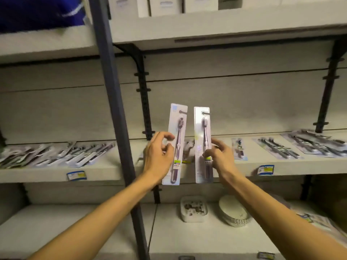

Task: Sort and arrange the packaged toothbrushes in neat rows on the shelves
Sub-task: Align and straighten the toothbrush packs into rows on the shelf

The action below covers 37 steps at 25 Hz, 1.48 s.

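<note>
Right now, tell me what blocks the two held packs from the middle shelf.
Nothing visible does. The left hand and right hand each hold a toothbrush pack upright before the middle shelf; loose packs lie farther right.

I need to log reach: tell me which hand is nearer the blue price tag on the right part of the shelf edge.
Right. The right hand, gripping an upright toothbrush pack, is just left of the blue price tag and slightly above it. The left hand, holding the other pack, is further left.
</note>
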Each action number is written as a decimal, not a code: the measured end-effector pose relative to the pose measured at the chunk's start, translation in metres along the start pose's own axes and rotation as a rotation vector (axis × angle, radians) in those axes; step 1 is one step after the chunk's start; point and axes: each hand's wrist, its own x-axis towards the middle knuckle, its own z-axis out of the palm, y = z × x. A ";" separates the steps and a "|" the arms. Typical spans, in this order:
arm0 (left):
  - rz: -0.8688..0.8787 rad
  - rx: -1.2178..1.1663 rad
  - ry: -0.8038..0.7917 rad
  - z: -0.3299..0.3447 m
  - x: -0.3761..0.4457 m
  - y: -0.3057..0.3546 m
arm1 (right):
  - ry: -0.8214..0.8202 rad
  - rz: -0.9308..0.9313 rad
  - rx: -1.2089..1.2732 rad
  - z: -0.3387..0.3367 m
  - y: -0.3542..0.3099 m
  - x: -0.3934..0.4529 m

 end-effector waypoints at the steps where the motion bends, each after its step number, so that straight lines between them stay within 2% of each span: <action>1: 0.043 0.009 0.014 -0.026 -0.006 -0.004 | -0.020 -0.022 -0.018 0.022 0.001 -0.017; 6: 0.197 0.146 0.107 -0.152 -0.042 -0.038 | -0.139 -0.146 -0.044 0.136 0.014 -0.093; 9: 0.184 0.212 0.170 -0.218 -0.046 -0.060 | -0.197 -0.128 -0.011 0.203 0.014 -0.110; 12: 0.048 0.238 0.222 -0.265 -0.037 -0.092 | -0.265 -0.078 -0.040 0.260 0.016 -0.109; 14: -0.103 0.210 0.203 -0.281 -0.030 -0.116 | -0.268 -0.056 -0.077 0.286 0.023 -0.104; 17: -0.328 0.121 0.179 -0.285 -0.014 -0.156 | -0.263 -0.036 -0.088 0.313 0.029 -0.091; 19: -0.453 0.035 0.218 -0.285 0.006 -0.185 | -0.263 -0.036 -0.103 0.330 0.030 -0.072; 22: -0.587 -0.024 0.211 -0.281 0.036 -0.225 | -0.231 -0.023 -0.130 0.351 0.035 -0.035; 25: -0.641 -0.046 0.128 -0.275 0.067 -0.258 | -0.193 0.010 -0.140 0.367 0.040 -0.003; 27: -0.651 -0.038 0.063 -0.266 0.093 -0.276 | -0.133 -0.029 -0.248 0.380 0.048 0.020; 29: -0.622 0.037 -0.110 -0.253 0.107 -0.288 | -0.084 -0.073 -0.412 0.392 0.056 0.042; 32: -0.456 0.191 -0.447 -0.235 0.101 -0.293 | -0.058 -0.102 -0.738 0.398 0.074 0.058; 33: -0.396 0.209 -0.499 -0.230 0.099 -0.292 | -0.038 -0.070 -0.742 0.398 0.078 0.062; 37: -0.186 0.440 -0.545 -0.206 0.100 -0.289 | -0.049 0.006 -0.622 0.398 0.091 0.073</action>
